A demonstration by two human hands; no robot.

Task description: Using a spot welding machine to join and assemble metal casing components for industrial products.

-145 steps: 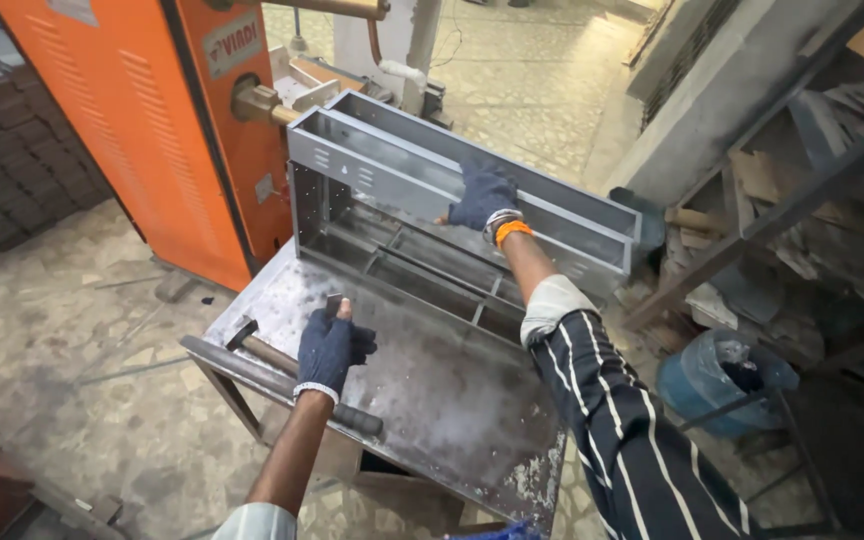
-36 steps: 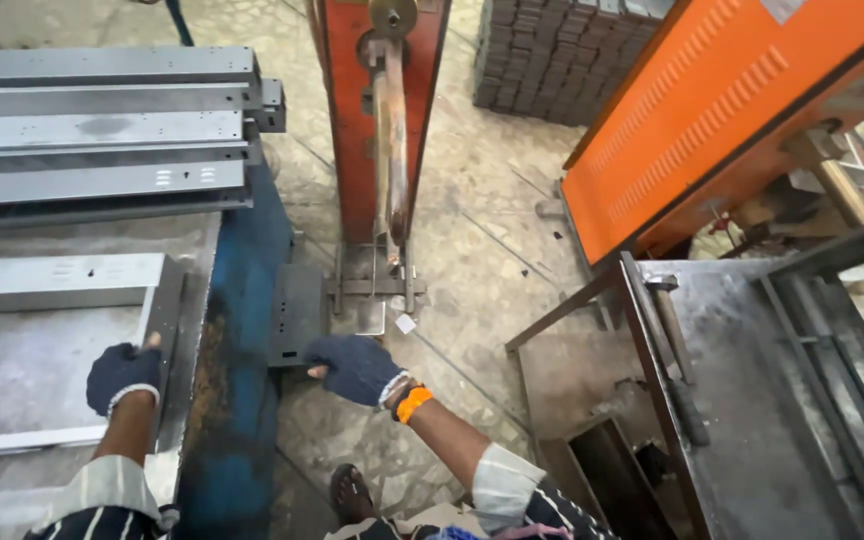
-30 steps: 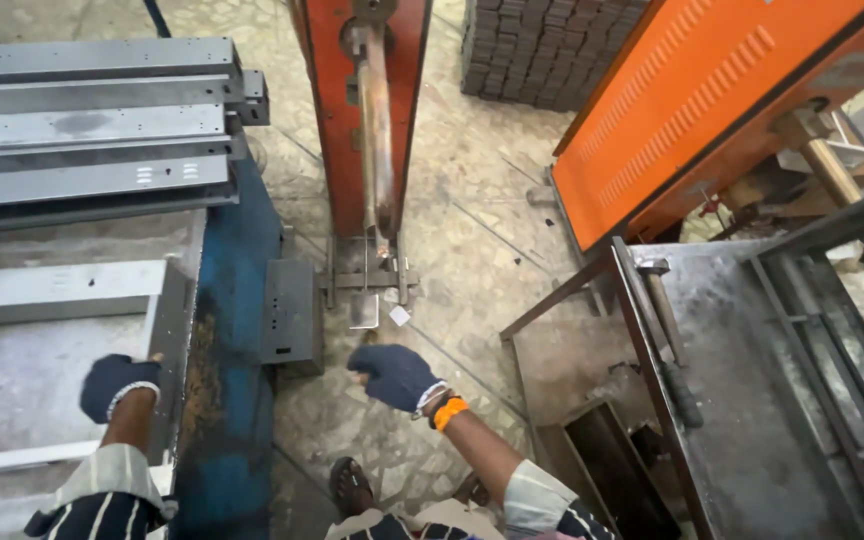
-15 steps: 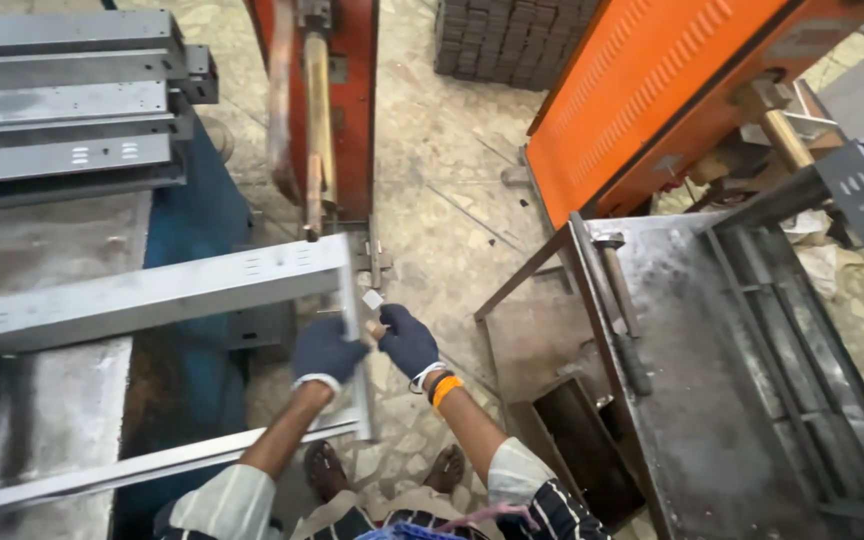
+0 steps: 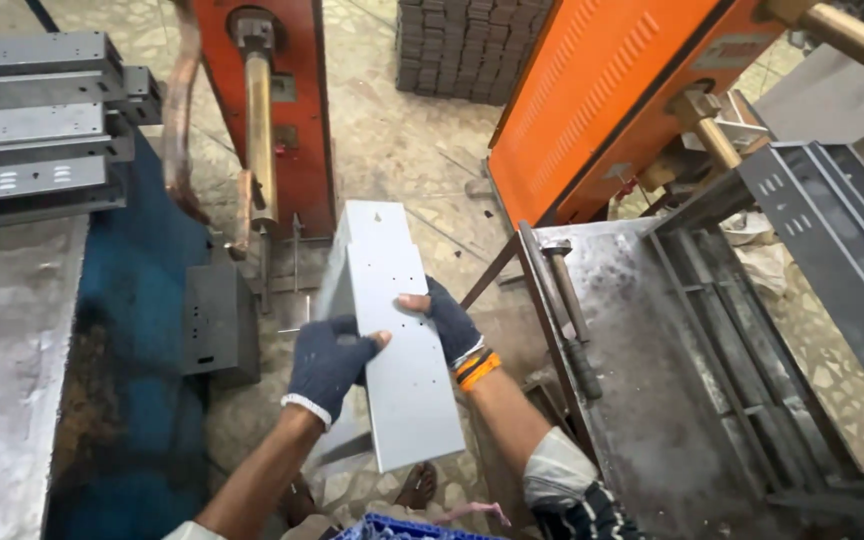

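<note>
We hold a grey metal panel [image 5: 392, 340] between our two hands, in mid-air over the floor [image 5: 422, 150], its length running from near us toward the far side. Our left hand [image 5: 330, 365] grips its left edge, gloved fingers curled shut over the face. Our right hand [image 5: 447, 320] clamps the right edge, thumb on top. A desk [image 5: 12, 380] lies to the left, a metal frame [image 5: 692, 370] to the right, and an orange machine [image 5: 602, 100] stands far right.
</note>
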